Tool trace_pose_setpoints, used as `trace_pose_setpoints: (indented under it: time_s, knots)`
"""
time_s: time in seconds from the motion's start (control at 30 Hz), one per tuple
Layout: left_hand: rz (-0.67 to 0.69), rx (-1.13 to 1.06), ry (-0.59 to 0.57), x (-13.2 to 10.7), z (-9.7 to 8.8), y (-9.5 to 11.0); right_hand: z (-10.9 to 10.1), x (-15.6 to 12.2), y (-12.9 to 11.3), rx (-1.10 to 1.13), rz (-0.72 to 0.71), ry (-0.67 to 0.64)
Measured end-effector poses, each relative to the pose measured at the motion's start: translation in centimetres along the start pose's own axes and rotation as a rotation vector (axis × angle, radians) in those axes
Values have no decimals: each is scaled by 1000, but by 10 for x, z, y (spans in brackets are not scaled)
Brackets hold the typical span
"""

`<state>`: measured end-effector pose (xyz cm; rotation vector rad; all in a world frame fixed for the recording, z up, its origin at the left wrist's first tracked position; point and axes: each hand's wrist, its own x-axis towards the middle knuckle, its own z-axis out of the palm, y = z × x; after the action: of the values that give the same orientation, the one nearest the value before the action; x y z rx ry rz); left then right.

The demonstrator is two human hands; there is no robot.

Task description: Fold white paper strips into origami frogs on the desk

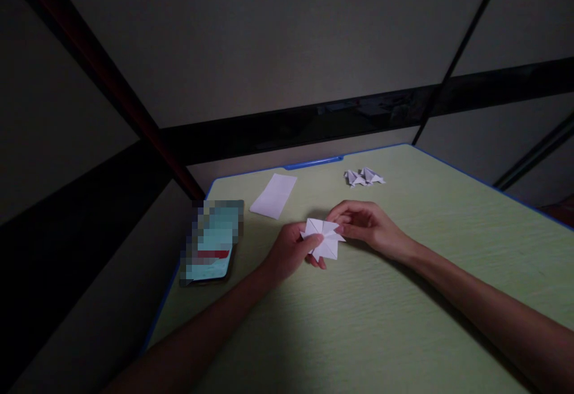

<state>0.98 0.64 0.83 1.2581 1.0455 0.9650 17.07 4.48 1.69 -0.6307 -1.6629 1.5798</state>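
A small white folded paper piece (pixel 323 237), creased into triangular flaps, is held just above the pale green table (pixel 403 322). My left hand (pixel 291 252) is closed on its left edge, thumb on top. My right hand (pixel 365 223) pinches its right side with curled fingers. Both forearms reach in from the bottom of the view.
A flat white paper slip (pixel 274 195) lies behind my hands. Two finished folded paper figures (pixel 364 176) sit near the far edge. A phone (pixel 211 242) with a lit screen rests at the table's left edge. The table has a blue rim (pixel 314 162); dark walls surround it.
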Motion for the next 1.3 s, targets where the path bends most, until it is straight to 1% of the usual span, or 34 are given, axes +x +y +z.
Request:
trace_pose_setpoints:
  time_s: [0.1, 0.27, 0.43, 0.63, 0.7, 0.93, 1.17, 1.3]
  knots:
    - [-28, 18, -29, -1, 0, 1, -1, 0, -1, -53, -7, -28]
    - [-75, 47, -80, -1, -1, 3, -7, -1, -2, -111, 30, -86]
    - [-78, 49, -101, -1, -3, 1, -10, 0, -2, -170, 39, -108]
    - [-71, 51, -105, 0, -4, -1, -10, 1, -4, -164, 50, -119]
    - [-64, 53, -98, 0, -4, -1, -9, 1, -4, -163, 70, -96]
    - [-11, 111, -57, -1, -2, 1, 2, 1, -3, -146, 131, 58]
    - [-12, 94, -51, -1, 0, 4, 11, -1, -2, -242, 96, 188]
    - [-31, 49, -55, -2, 0, 7, 13, -2, -4, -281, 70, 196]
